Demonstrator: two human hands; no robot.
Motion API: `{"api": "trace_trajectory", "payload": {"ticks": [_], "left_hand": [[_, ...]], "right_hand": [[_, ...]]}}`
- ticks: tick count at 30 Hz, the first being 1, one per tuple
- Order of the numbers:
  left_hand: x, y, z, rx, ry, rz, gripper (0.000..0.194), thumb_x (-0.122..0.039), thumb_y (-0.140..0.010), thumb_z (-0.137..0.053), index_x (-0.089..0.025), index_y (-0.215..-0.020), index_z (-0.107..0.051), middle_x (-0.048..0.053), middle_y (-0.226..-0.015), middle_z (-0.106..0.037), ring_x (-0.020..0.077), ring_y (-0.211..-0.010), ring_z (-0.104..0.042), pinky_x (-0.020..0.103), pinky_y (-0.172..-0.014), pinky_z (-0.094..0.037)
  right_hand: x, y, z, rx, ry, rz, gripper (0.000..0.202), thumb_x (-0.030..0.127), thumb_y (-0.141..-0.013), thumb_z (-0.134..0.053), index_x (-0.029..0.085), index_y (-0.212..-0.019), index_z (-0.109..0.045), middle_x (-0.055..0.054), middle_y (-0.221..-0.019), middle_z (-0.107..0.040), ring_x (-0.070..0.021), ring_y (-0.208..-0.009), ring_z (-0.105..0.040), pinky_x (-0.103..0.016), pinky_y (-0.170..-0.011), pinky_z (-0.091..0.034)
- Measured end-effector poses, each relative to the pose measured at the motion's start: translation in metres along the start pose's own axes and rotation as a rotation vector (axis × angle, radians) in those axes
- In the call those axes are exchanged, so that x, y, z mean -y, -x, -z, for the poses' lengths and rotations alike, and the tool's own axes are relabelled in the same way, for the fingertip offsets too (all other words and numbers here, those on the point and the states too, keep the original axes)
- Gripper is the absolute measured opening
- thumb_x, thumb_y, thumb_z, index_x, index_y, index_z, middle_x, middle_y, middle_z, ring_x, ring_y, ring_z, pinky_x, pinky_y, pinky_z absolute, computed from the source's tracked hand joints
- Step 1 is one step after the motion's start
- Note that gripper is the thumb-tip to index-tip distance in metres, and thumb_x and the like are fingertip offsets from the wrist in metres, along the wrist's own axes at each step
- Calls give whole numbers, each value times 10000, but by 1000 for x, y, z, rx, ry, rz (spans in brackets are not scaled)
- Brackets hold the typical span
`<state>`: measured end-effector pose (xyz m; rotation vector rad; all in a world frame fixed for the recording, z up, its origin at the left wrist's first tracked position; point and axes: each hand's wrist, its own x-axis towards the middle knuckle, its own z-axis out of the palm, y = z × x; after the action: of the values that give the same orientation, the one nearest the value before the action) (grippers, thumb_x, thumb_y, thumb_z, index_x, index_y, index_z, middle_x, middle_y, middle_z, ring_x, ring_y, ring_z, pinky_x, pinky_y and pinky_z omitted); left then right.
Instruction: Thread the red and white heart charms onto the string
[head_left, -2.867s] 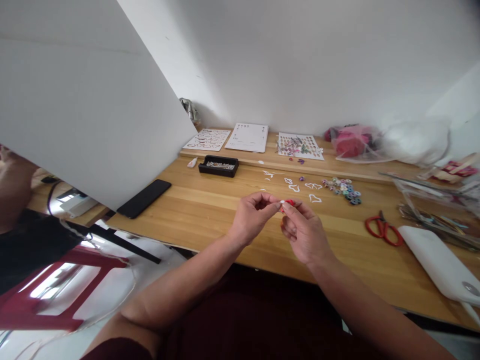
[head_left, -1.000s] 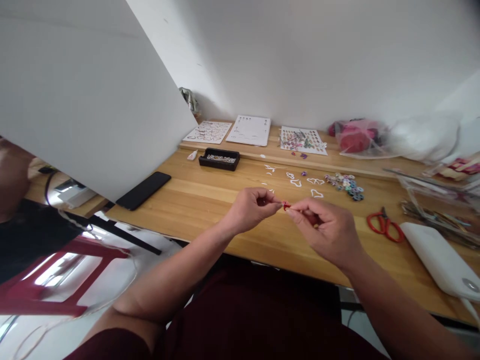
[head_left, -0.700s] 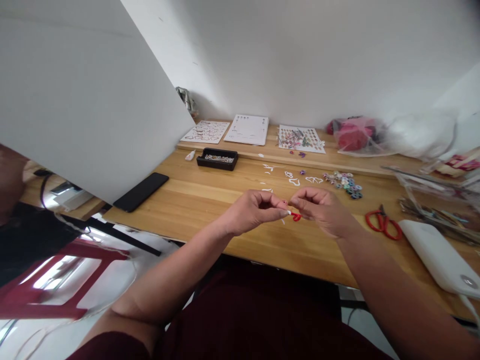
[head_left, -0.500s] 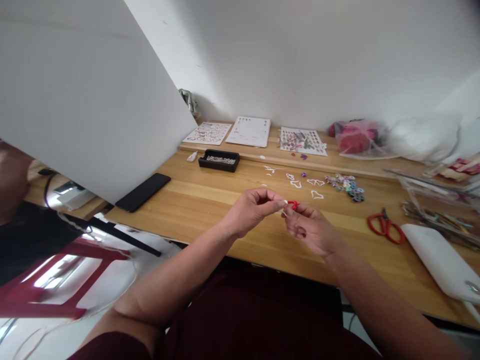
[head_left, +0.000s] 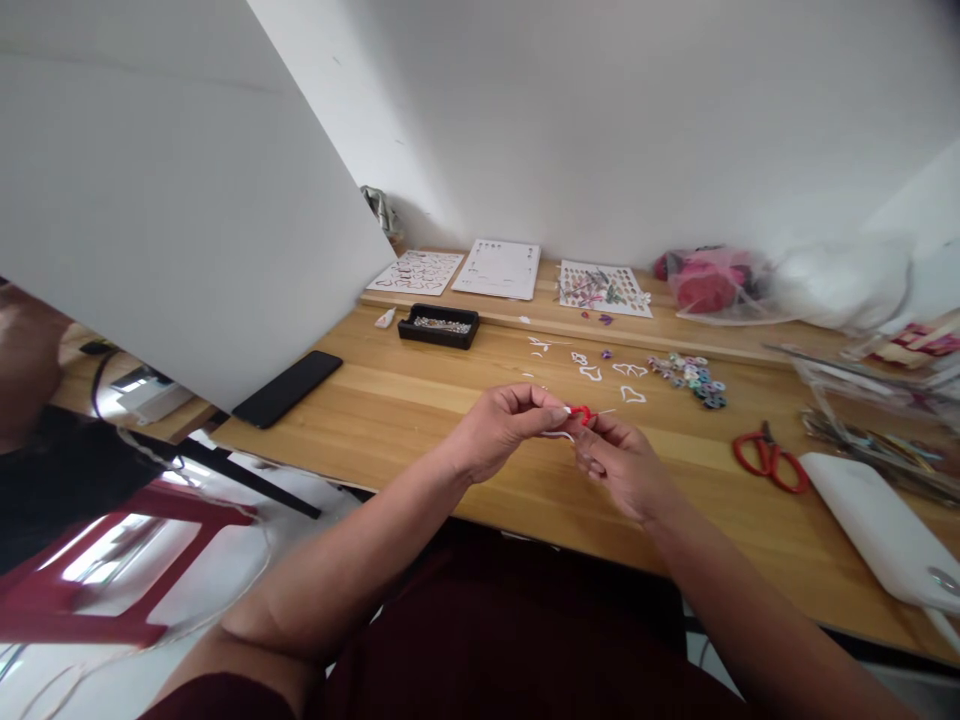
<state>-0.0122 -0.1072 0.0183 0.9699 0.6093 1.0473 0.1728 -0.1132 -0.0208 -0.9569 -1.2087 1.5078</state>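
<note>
Between the fingers, one red piece

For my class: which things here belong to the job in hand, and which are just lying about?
Likely belonging:
red piece, between left hand and right hand
white strand, at the fingers
perhaps red-handled scissors, untouched

Probably just lying about:
black phone
white device beside the scissors

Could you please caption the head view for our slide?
Left hand and right hand handle a red piece above a table.

Smooth wd tabletop, red pc poss. yarn
</note>
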Motion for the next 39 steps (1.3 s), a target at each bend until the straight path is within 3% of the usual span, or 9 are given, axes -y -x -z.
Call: {"api": "trace_trajectory", "payload": {"ticks": [5, 8, 10, 13, 16, 21, 30, 34, 39], "left_hand": [[-3, 2, 0, -30, -29, 50, 230, -301, -688, -847, -129, -765, -716, 49, -828, -739, 143, -818, -670, 332, -910, -476], [-4, 3, -1, -40, -34, 65, 229, -301, -689, -848, -128, -749, -710, 44, -812, -730, 136, -810, -661, 322, -897, -468], [-4, 3, -1, -45, -37, 72, 233, -305, -693, -846, -125, -739, -705, 47, -820, -725, 136, -827, -655, 313, -884, -463], [-4, 2, -3, -74, -12, 98, 250, -298, -667, -864, -122, -732, -700, 38, -806, -715, 121, -805, -642, 303, -875, -460], [-3, 2, -6, -100, 19, 114, 268, -299, -649, -877, -118, -737, -700, 22, -763, -698, 102, -740, -625, 297, -853, -467], [-2, 3, -10, -77, 44, 90, 274, -310, -649, -878, -121, -717, -692, 18, -732, -692, 105, -690, -616, 299, -809, -479], [1, 5, -13, -88, 23, 51, 274, -338, -673, -854, -126, -735, -692, 23, -784, -695, 117, -766, -629, 316, -871, -479], [2, 6, -13, -152, -133, 33, 280, -380, -701, -822, -139, -767, -695, 14, -797, -663, 98, -713, -570, 239, -682, -445], [5, 6, -11, -153, -192, 6, 323, -429, -712, -799, -135, -781, -684, -16, -698, -557, 55, -564, -398, 209, -495, -273]], "right_hand": [[4, -3, 7, -20, 238, 83, 259, 446, -796, -762, 201, -791, -677, 25, -619, -551, -106, -532, -456, -257, -495, -359], [15, -1, 8, -51, 377, 205, 239, 330, -797, -756, 227, -1004, -696, -52, -936, -689, -189, -854, -626, -315, -693, -491], [25, 4, 4, -85, 392, 293, 342, 245, -803, -722, 247, -1138, -651, -84, -1128, -670, -241, -1090, -610, -354, -796, -507], [38, 12, -7, -50, 314, 402, 421, 171, -821, -669, 265, -1223, -586, -96, -1247, -613, -262, -1226, -563, -359, -821, -521], [43, 18, -21, 12, 235, 431, 447, 145, -833, -652, 277, -1250, -554, -83, -1236, -586, -236, -1143, -609, -364, -840, -543], [39, 16, -32, -42, 277, 403, 417, 182, -821, -684, 269, -1211, -565, -61, -1118, -599, -174, -891, -628, -332, -737, -563], [30, 13, -33, -129, 224, 304, 215, 307, -861, -678, 225, -1048, -610, 3, -773, -608, -115, -601, -505, -262, -510, -401], [22, 10, -36, -176, 61, 246, 184, 337, -825, -739, 213, -901, -626, 41, -676, -543, -75, -502, -389, -241, -452, -299], [21, 7, -36, -183, -74, 177, 281, 306, -778, -785, 244, -1002, -625, 92, -570, -444, -72, -456, -320, -236, -438, -264]]}}
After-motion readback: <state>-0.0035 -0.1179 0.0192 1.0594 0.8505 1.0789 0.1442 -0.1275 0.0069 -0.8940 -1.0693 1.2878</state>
